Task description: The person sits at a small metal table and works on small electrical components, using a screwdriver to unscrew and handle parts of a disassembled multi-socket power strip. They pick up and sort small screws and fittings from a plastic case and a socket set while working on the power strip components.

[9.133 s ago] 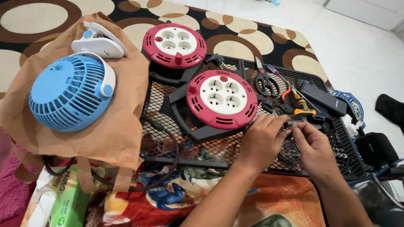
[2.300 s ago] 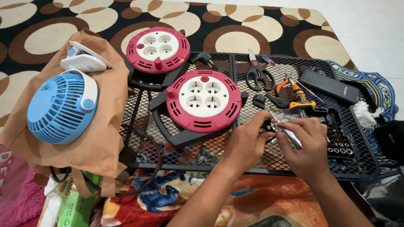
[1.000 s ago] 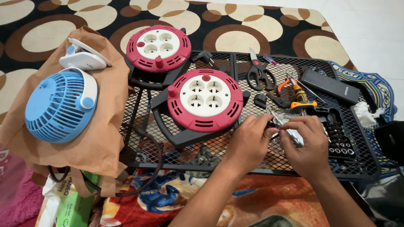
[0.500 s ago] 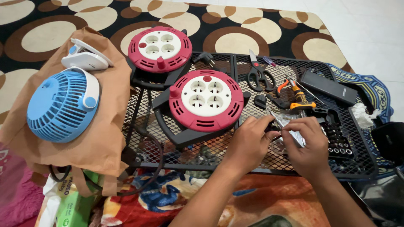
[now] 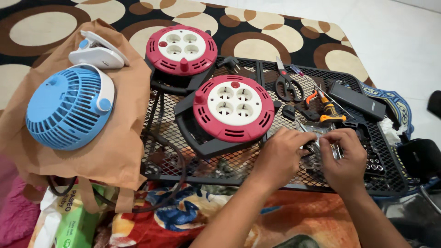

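Observation:
My left hand (image 5: 280, 155) and my right hand (image 5: 343, 158) meet over the right part of a black metal mesh rack (image 5: 161, 133). Between their fingertips they pinch a small dark part (image 5: 313, 146) with thin shiny metal pieces; I cannot tell what it is. A clear plastic bag (image 5: 307, 130) lies just beyond the fingers. A red and white cable reel with several sockets (image 5: 233, 109) stands directly left of my left hand, and a second red cable reel (image 5: 181, 48) sits behind it.
Black-handled scissors (image 5: 285, 86), an orange-handled tool (image 5: 327, 108) and a flat black box (image 5: 357, 99) lie at the rack's far right. A blue clip fan (image 5: 69, 108) rests on brown paper (image 5: 115, 151) at left. A green tissue pack (image 5: 76, 225) and patterned cloth (image 5: 183, 216) lie nearest me.
Both hands have stayed together on the small part, with only slight finger movement. The view has shifted a little.

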